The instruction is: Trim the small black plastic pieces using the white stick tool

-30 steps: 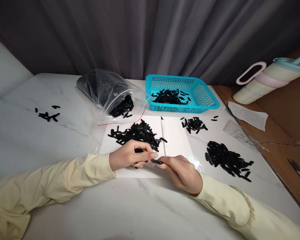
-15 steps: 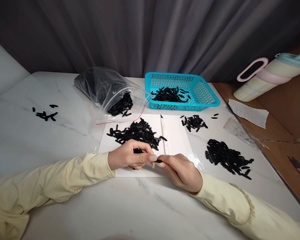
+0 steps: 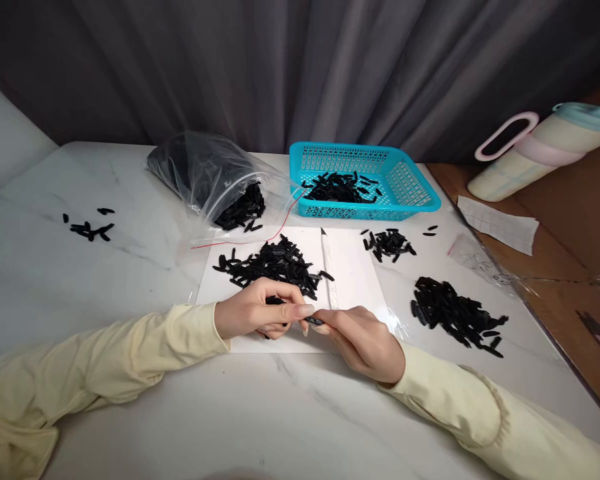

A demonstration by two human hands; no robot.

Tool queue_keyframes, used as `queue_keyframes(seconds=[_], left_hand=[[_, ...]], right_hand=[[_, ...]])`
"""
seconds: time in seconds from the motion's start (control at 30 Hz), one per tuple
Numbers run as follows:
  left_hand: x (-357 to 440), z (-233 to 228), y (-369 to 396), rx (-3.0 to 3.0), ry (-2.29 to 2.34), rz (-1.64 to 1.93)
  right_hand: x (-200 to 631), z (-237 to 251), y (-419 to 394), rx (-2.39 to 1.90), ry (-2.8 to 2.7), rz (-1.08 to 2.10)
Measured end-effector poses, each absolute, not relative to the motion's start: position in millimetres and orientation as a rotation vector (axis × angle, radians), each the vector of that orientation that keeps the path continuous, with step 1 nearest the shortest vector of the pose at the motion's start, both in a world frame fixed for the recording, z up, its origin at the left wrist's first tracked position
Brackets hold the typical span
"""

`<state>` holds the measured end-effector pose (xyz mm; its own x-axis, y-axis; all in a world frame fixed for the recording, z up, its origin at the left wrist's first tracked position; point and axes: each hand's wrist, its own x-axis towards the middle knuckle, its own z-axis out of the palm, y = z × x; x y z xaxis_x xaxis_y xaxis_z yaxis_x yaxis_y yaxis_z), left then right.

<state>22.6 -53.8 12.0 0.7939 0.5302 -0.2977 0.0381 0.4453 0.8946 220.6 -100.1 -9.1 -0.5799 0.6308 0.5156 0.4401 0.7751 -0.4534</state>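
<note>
A small, narrow black piece [image 3: 313, 321] with a lighter grey face is pinched between my two hands. My left hand [image 3: 260, 310] grips its left end with thumb and fingers, and more black bits [image 3: 275, 301] show within the curled fingers. The other end sits in the fingertips of my right hand [image 3: 365, 339]. Both hands are over a white sheet [image 3: 357, 267]. Just beyond them lies a heap of similar black pieces [image 3: 280, 263]. A slim white-handled tool with a dark pointed tip [image 3: 329, 267] rests on the sheet to the right of that heap.
Behind are a clear zip bag [image 3: 195, 173] of black pieces and a blue perforated basket [image 3: 370, 212] holding more. Other piles lie at right [image 3: 455, 313], upper right [image 3: 390, 245] and far left [image 3: 93, 231]. A tumbler [image 3: 535, 150] and paper slip [image 3: 500, 223] are at right.
The pinched black piece has turned slightly, so its grey face shows more between the fingertips. Both hands stay in nearly the same place.
</note>
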Motion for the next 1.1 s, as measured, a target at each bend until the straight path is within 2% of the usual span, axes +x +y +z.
queue_keyframes(seconds=[1.1], left_hand=[[22.5, 11.1, -54.4, 1.163, 0.651, 0.311]], right_hand=[[216.9, -6.3, -100.8, -0.745, -2.224, 0.291]])
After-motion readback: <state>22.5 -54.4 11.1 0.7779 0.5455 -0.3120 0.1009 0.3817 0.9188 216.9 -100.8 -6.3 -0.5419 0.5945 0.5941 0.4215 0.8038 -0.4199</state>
